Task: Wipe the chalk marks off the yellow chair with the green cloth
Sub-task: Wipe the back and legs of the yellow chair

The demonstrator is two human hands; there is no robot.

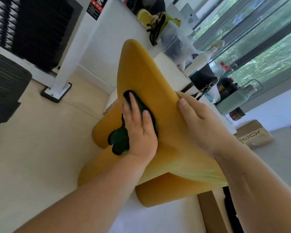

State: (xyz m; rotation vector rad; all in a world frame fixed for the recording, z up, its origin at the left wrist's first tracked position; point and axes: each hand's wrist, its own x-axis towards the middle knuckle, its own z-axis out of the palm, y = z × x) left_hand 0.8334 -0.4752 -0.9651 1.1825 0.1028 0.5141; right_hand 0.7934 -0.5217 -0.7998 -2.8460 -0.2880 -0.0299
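Note:
The yellow chair (141,69) fills the middle of the tilted head view, its padded backrest facing me. My left hand (139,130) lies flat on the backrest, pressing the dark green cloth (120,138) against it; cloth shows past the fingertips and below the palm. My right hand (202,121) grips the backrest's right edge, thumb on the front face and fingers hidden behind. No chalk marks can be made out on the visible yellow surface. A faint pale green streak (207,172) lies near the lower right of the backrest.
A white table (107,39) stands behind the chair with a clear plastic container (176,42), a black bag (203,78) and bottles (225,68). A white post on a base plate (56,92) stands on the beige floor. A cardboard box (254,135) sits at the right.

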